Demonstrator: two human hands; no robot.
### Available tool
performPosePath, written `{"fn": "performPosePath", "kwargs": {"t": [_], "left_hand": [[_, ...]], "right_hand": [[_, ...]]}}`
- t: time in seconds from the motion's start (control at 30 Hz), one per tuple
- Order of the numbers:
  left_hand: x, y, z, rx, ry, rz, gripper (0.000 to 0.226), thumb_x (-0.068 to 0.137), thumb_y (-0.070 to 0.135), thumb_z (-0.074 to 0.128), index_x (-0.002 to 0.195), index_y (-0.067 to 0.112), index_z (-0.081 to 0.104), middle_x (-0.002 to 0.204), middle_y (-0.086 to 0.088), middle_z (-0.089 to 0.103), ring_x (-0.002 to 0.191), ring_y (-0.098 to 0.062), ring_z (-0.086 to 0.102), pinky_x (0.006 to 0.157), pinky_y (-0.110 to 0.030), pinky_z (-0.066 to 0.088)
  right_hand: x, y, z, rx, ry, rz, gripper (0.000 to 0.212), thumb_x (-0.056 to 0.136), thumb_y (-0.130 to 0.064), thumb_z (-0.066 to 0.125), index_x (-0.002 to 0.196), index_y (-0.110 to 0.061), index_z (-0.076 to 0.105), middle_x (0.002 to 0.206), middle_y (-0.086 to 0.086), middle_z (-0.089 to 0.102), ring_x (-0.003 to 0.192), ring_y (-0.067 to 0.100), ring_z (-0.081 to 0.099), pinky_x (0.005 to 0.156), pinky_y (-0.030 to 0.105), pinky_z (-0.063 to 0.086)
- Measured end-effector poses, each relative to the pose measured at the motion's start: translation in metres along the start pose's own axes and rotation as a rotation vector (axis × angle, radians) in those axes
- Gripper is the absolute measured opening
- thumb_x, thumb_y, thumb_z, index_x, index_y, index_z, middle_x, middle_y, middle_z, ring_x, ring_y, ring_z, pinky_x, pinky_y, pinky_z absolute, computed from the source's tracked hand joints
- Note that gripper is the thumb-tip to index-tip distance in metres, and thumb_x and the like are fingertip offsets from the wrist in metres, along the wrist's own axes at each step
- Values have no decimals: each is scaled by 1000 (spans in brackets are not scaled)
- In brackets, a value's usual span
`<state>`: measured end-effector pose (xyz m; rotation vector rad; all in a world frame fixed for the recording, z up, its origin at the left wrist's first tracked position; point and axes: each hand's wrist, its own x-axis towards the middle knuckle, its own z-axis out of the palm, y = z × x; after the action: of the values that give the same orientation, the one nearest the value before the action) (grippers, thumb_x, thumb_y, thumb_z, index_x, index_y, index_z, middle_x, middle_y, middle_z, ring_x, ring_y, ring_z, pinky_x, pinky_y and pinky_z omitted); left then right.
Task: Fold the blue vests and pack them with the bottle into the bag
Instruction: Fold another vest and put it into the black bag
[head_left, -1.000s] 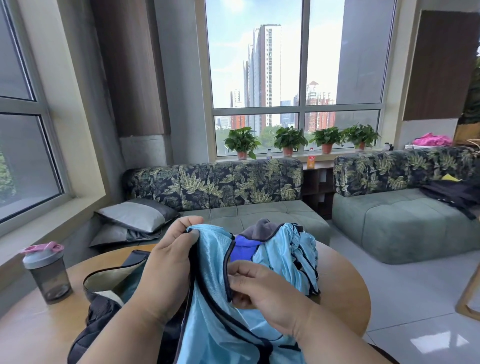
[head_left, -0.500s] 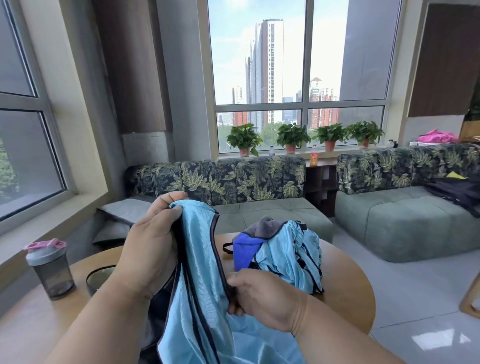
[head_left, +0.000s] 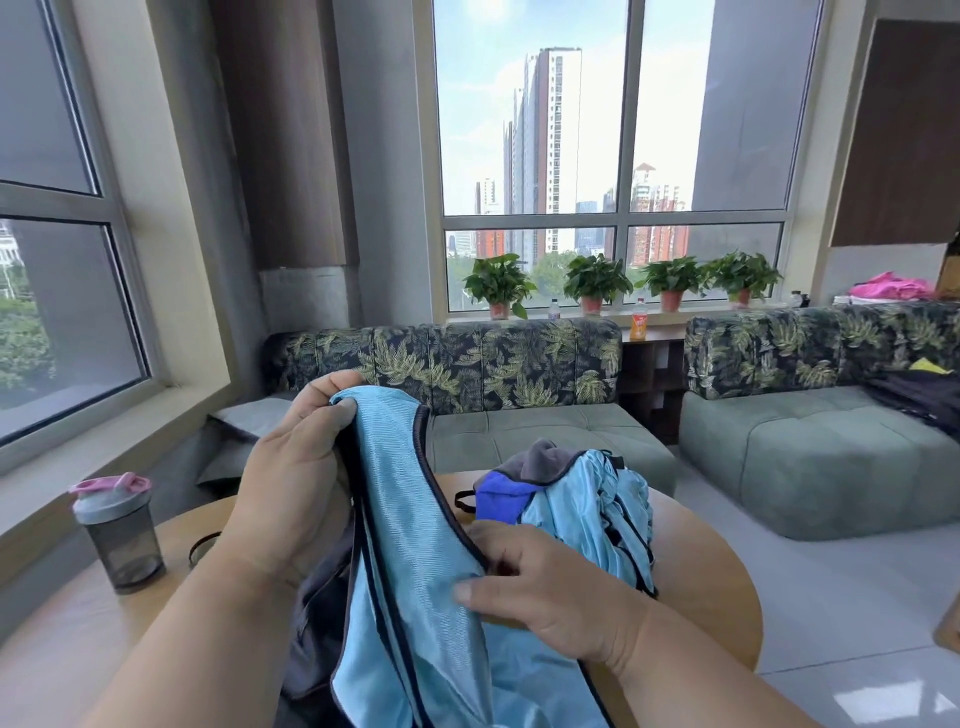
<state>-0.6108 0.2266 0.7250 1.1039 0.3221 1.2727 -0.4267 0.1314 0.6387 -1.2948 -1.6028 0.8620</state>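
Between the fingers of both hands a light blue vest with dark piping is held up over the round wooden table. Its top edge is pinched by the left hand, thumb behind and fingertips curled over the fold, at the raised end. Lower down, the trimmed edge is pinched by the right hand, whose thumb lies flat on the fabric while the curled fingers close behind it. Below both hands the vest hangs toward the near table edge, over a dark bag that is seen only in part under the left wrist. Just beyond the right fingers a heap of more blue vests is piled on the table, with a grey and a deeper blue cloth on top. Well to the left of the left hand 1 dark bottle with a grey and pink lid stands upright near the table rim.
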Motion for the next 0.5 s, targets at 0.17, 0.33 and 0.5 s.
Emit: {"fn": "performPosePath", "kwargs": {"t": [0.17, 0.33, 0.5], "left_hand": [[-4, -4, 3, 7, -9, -37, 28, 106, 0, 43, 109, 18, 65, 82, -5, 69, 68, -17, 62, 62, -26, 54], [-7, -2, 8, 38, -67, -58, 28, 106, 0, 40, 109, 18, 62, 84, -7, 68, 71, -19, 63, 71, -35, 52], [-7, 2, 6, 15, -61, -54, 30, 107, 1, 39, 109, 19, 63, 86, -8, 70, 72, -18, 65, 68, -28, 57]], "right_hand": [[6, -16, 8, 196, 104, -85, 35, 92, -9, 64, 126, -17, 68, 113, -3, 72, 107, 15, 63, 100, 33, 50], [8, -20, 21, 274, -90, -1, 28, 92, -17, 63, 117, -11, 73, 117, 6, 71, 113, 22, 63, 112, 51, 44], [0, -24, 25, 92, -139, 52, 35, 91, -21, 62, 103, 10, 71, 108, -9, 70, 106, 2, 63, 99, 20, 48]]}}
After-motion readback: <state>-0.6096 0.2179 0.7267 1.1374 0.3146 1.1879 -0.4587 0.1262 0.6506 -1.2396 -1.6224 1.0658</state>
